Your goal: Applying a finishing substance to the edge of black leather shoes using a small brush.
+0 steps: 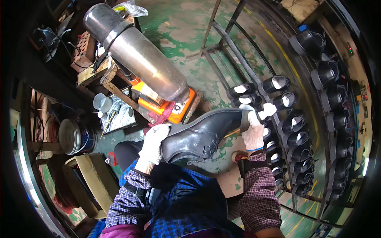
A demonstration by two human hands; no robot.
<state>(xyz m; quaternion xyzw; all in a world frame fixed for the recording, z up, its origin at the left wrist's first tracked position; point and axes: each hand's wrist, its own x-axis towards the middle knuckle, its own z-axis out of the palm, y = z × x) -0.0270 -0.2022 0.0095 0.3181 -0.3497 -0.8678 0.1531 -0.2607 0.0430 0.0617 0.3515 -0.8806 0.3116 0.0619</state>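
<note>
A black leather lace-up shoe (192,139) is held in front of me on its side, its dark sole edge turned away and its laced opening toward me. My left hand (155,143), in a white glove, grips the heel end. At the toe end my right hand (253,133), also gloved, is closed with its fingers at the sole's tip. A crumpled white bit (267,111) shows beside those fingers; whether it is cloth or glove I cannot tell. The glove hides part of the toe.
A large metal cylinder (147,51) leans over an orange machine (184,113) ahead. Black shoes fill a metal rack (254,73) on the right. To the left are a white cup (102,102), a brush (115,111), a bucket (73,135) and a cardboard box (97,178).
</note>
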